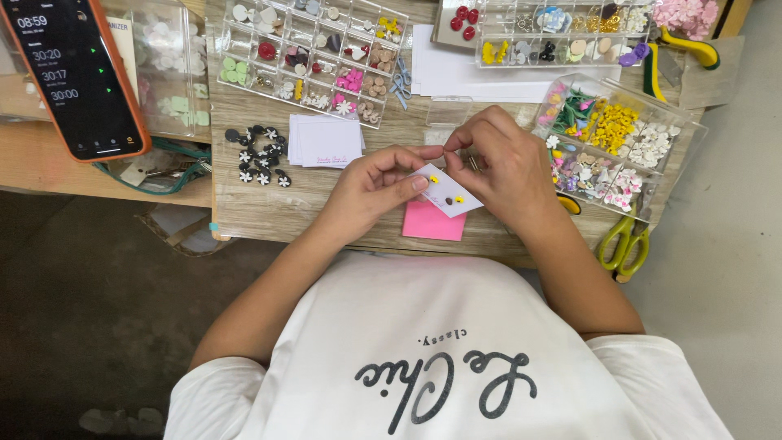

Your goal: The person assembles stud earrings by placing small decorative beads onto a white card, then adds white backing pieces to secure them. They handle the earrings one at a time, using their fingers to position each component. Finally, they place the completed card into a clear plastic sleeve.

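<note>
At frame centre, the left hand pinches a small white card bearing tiny studs; the right hand pinches its top edge, perhaps gripping a stud, above a pink pad

White short-sleeved T-shirt, dark script print, bare forearms

Both hands meet over the wooden table: the left hand pinches a small white earring card bearing tiny yellow studs, the right hand fingering its far edge, above a pink paper pad.
</note>
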